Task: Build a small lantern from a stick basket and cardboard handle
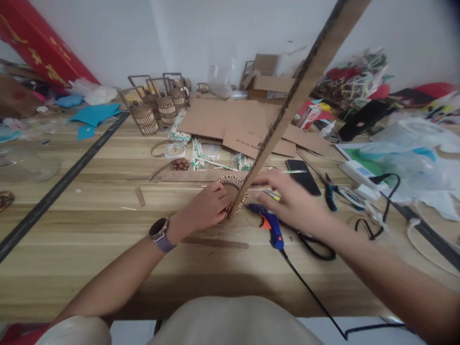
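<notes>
My left hand (pixel 208 207) is closed around a small round basket of wooden sticks (pixel 233 184) on the wooden table (pixel 108 249). A long cardboard strip (pixel 298 93) rises from the basket's near side, slanting up to the right. My right hand (pixel 291 196) reaches in from the right, its fingers touching the basket and the foot of the strip. A blue glue gun (pixel 271 227) lies just in front of my right hand, its black cord trailing toward me. A watch sits on my left wrist.
Finished stick baskets with handles (pixel 151 112) stand at the back. Flat cardboard sheets (pixel 230 122), a tape roll (pixel 175 150), a phone (pixel 304 176), pliers (pixel 329 194), black scissors (pixel 316 247) and plastic bags (pixel 417 158) lie around. A black rail (pixel 61 184) crosses the left side.
</notes>
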The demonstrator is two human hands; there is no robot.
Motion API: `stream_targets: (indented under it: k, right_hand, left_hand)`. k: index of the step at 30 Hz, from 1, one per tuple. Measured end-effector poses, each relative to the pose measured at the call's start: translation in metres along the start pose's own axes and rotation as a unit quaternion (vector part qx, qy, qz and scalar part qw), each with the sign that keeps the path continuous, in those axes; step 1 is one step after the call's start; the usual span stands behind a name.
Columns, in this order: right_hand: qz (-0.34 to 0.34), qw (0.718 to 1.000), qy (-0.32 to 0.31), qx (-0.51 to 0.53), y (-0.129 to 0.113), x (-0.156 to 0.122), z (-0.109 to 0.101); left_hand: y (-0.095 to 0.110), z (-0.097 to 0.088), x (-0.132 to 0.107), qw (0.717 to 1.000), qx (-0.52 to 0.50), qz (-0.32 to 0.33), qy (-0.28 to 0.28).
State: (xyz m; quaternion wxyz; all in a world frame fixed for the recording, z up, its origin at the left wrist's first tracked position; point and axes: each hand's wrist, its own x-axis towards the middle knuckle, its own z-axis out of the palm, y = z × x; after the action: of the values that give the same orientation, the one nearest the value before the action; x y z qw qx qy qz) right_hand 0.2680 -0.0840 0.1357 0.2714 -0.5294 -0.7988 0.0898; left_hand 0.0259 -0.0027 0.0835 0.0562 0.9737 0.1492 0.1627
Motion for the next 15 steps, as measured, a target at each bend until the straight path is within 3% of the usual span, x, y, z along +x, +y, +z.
stream_targets:
  k: [3, 6, 15]
  right_hand:
    - [-0.011, 0.998, -0.06, 0.033, 0.003, -0.005, 0.025]
    - [-0.01, 0.996, -0.076, 0.045, 0.008, -0.008, 0.041]
    - [-0.02, 0.997, -0.058, 0.055, 0.012, -0.001, 0.037]
  left_hand:
    - [0.001, -0.001, 0.001, 1.0, -0.004, 0.0, 0.011]
    - [0.003, -0.001, 0.001, 1.0, -0.007, -0.013, 0.024]
    - [0.005, 0.0, 0.001, 1.0, 0.003, -0.018, 0.018]
